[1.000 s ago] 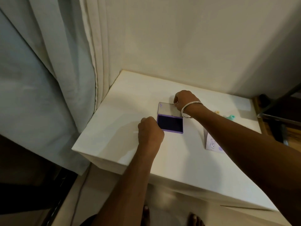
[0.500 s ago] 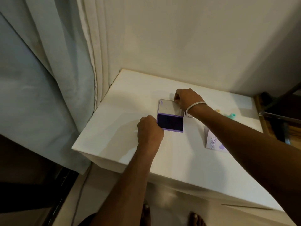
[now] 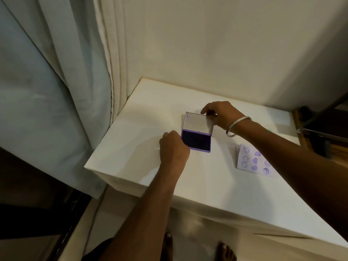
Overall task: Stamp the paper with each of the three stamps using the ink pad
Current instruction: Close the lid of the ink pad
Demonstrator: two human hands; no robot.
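Note:
A purple ink pad lies on the white table, its dark pad exposed and its clear hinged lid tilted up at the far side. My right hand pinches the lid's far right corner. My left hand is closed against the pad's near left corner, holding the base. The paper lies to the right, printed with purple smiley faces, hearts and round marks. The stamps are hidden behind my right forearm; only a speck of teal shows.
Curtains hang at the left and a pale wall stands behind the table. The table's near edge runs just below my arms, with my bare feet on the floor beneath. Dark furniture sits at the far right.
My right hand has swung the clear lid from lying flat behind the pad to tilted up and toward the base. My left hand has stayed on the pad's corner.

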